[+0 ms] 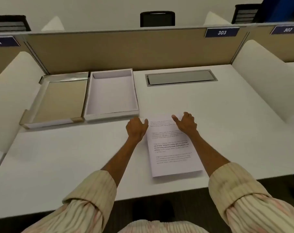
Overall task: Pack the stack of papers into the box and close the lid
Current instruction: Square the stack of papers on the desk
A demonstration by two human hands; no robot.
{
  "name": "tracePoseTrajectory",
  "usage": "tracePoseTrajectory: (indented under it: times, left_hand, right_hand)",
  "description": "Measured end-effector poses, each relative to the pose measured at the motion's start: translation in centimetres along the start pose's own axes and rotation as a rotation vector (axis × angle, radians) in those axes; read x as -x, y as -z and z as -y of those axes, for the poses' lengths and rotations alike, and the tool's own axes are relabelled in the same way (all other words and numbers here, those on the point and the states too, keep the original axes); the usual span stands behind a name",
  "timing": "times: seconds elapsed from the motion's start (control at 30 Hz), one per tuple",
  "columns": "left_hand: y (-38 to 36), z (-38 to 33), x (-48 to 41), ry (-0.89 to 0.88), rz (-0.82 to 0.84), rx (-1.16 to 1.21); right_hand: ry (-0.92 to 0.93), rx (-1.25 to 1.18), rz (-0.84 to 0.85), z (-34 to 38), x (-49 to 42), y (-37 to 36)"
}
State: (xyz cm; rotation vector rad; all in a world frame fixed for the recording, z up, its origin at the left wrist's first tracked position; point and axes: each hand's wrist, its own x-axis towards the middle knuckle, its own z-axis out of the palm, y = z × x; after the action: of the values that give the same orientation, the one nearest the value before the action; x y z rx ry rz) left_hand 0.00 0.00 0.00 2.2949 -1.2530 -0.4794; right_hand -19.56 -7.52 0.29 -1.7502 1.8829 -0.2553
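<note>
A stack of printed white papers (171,148) lies on the white desk, a little right of centre. My left hand (136,128) sits at the stack's far left corner, fingers curled at the edge. My right hand (186,122) rests on the stack's far right part, thumb spread out over the top sheet. Neither hand has lifted the stack. An open white box (111,113), empty inside, stands at the back left. Its lid (42,100) lies upside down beside it on the left, showing a tan inner face.
A grey cable hatch (180,77) is set into the desk at the back right. A tan partition (126,49) closes off the far edge, and white side dividers (264,78) flank the desk. The near desk edge runs in front of my sleeves.
</note>
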Motion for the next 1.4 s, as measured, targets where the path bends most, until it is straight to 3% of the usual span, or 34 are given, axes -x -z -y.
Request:
tracePoseTrajectory:
  times: [0.2, 0.43, 0.67, 0.93, 1.1, 1.4]
  left_hand:
    - [-1.5, -1.1, 1.0, 0.179, 0.163, 0.102]
    - [-2.8, -3.6, 1.0, 0.352, 0.220, 0.337]
    - [-3.0, -4.8, 0.5, 0.516, 0.266, 0.364]
    - [-2.7, -4.5, -0.7, 0.573, 0.346, 0.384]
    - [-3.2, -5.3, -0.9, 0.619, 0.347, 0.160]
    - [-3.1, -4.4, -0.9, 0.597, 0.319, 0.541]
  right_hand:
    - [-0.086, 0.010, 0.099, -1.7, 0.0, -0.4]
    - [-0.099, 0.043, 0.052, -2.2, -0.7, -1.1]
    - [-0.087, 0.021, 0.022, -2.4, -0.6, -1.8]
    - [-0.099, 0.004, -0.019, -2.4, -0.7, -2.5]
    - [-0.116, 0.003, -0.031, -2.4, -0.7, -2.7]
    - [-0.135, -0.019, -0.035, -2.3, -0.6, -2.8]
